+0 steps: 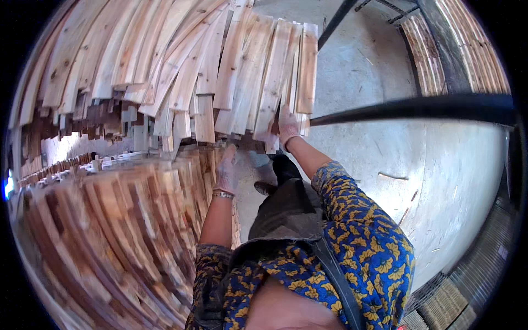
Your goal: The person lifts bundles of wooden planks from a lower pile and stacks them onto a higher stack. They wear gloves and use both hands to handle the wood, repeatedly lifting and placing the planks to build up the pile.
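Both my hands wear pale work gloves. My right hand (288, 126) is at the near ends of wooden planks (274, 82), at the right side of the layer. Its fingers reach up against the boards, with the thumb apart from them; I see no closed grip. My left hand (226, 171) is lower and to the left, its fingers stretched out toward the plank ends, holding nothing that shows. It is beside a lower stack of boards (181, 187). The planks are light, knotty wood, and their near ends are uneven.
More planks (82, 60) lie in a broad layer at the far left. A dark metal bar (407, 110) crosses the right side above the concrete floor (363, 71). Stacked boards (467, 44) stand at the far right. Wood splinters (392, 176) lie on the floor.
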`<action>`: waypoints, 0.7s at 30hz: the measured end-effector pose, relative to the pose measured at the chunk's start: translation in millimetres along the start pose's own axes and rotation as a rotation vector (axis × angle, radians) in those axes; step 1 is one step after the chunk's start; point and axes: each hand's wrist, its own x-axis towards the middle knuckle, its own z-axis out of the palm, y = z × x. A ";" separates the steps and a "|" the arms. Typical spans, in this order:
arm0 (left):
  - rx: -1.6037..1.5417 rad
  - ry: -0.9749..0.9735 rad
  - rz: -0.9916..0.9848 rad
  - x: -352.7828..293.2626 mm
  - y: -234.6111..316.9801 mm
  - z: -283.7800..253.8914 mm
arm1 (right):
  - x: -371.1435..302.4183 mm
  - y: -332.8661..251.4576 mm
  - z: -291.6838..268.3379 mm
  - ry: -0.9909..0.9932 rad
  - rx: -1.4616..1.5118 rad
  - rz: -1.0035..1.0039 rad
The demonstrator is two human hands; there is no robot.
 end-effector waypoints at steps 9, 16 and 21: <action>-0.548 0.064 0.022 68.8 43.9 59.6 | 15.4 -59.6 25.2 -0.079 0.372 0.526; -0.370 0.038 0.199 83.2 33.6 75.2 | 16.9 -119.6 36.3 0.056 -0.035 0.711; -0.422 0.042 0.032 66.0 28.3 86.1 | 17.1 -53.7 35.2 -0.186 0.465 0.455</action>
